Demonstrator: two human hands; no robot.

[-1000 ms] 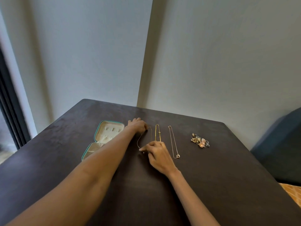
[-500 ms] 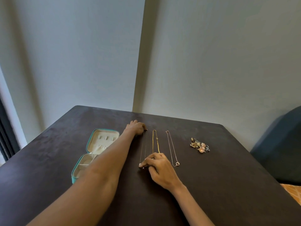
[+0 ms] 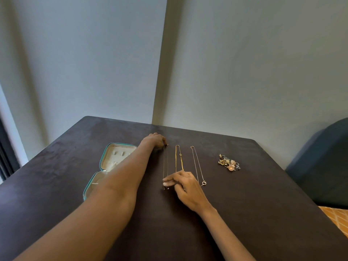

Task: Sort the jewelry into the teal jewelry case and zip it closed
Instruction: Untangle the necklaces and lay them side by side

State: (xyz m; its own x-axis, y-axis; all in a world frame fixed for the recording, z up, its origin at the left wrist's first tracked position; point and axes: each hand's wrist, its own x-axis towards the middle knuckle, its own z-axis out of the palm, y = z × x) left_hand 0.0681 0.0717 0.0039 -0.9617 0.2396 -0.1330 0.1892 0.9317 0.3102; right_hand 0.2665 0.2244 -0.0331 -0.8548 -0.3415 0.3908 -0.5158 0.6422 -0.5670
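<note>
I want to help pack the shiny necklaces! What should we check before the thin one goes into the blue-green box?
1. Teal case lying open: ok.
2. Thin necklace stretched straight, untangled: ok.
3. Left hand holds its far end: ok.
4. Right hand gripping the near end: cannot tell; fingers sit just over it.
5. Gold necklace kept apart from it: ok.
6. Free slot inside the case: cannot tell, the arm hides part.

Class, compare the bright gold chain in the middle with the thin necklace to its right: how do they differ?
The bright gold chain looks thicker and yellower; the thin necklace is pale and fine. The right hand hides the gold chain's near end, while the thin necklace's near end shows a small ring. Both lie straight on the dark table.
</note>
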